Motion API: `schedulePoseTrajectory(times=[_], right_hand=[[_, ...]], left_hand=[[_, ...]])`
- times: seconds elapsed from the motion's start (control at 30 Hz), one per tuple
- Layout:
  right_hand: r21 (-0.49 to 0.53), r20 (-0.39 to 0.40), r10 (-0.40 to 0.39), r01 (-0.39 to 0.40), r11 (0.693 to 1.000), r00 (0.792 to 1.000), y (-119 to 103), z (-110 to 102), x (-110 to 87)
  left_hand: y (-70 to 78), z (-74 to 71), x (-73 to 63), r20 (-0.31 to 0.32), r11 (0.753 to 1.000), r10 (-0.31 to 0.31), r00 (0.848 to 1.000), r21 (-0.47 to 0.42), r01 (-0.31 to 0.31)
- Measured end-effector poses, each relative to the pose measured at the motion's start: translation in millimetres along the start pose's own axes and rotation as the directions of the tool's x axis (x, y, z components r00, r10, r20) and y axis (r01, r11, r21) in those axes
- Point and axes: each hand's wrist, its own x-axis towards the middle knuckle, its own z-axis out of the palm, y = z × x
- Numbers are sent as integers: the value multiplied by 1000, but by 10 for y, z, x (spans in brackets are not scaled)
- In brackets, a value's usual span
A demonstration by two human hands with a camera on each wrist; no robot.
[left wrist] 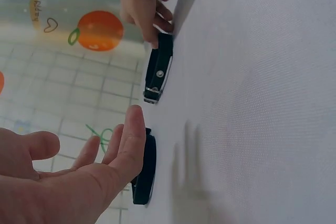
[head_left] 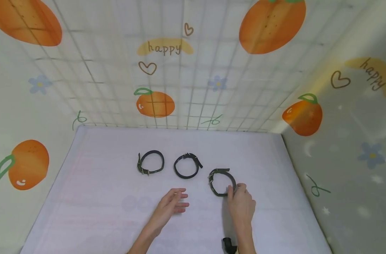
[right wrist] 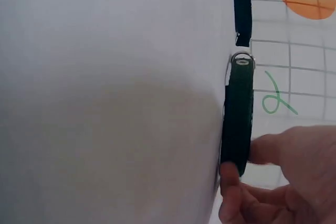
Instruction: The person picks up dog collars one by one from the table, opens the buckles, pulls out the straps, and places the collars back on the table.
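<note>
Three dark buckled collars, each closed into a loop with metal fittings, lie in a staggered row on the white table. My right hand [head_left: 242,204] pinches the near right side of the right collar [head_left: 213,190] between thumb and fingers. In the right wrist view that collar [right wrist: 239,114] stands on its edge, a metal ring at its far end. My left hand [head_left: 170,204] hovers in front of the middle collar [head_left: 175,169], fingers spread and holding nothing; its shadow falls on the table in the left wrist view. Farthest left is the third collar [head_left: 163,162], its strap tip sticking up.
The white tabletop [head_left: 94,197] meets a curtain-like sheet [head_left: 116,91] printed with oranges, with grid lines showing through it at the back. More of this printed sheet hangs at both sides. A small black object [head_left: 228,245] shows beside my right wrist at the bottom edge.
</note>
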Motion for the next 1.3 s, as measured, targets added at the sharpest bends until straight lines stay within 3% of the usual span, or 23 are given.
schedulePoseTrajectory(times=[0.3, 0.53, 0.73, 1.13, 1.3], right_hand=[[116, 29, 31, -34, 993, 999, -89, -150, -48], [176, -37, -77, 82, 981, 996, -372, -496, -300], [176, -16, -163, 164, 971, 986, -607, -704, -536], [187, -16, -216, 216, 958, 976, -737, -796, -666], [181, -2, -222, 218, 959, 975, -746, -808, -676]], left_hand=[[45, 36, -30, 11, 1000, -8, 1000, 16, 7], [139, 93, -24, 24, 997, 58, 998, 49, -59], [219, 153, 13, 32, 993, 115, 993, 30, -116], [288, 247, -4, -16, 990, 127, 992, -58, -128], [323, 247, -38, -61, 985, 171, 983, -18, -172]])
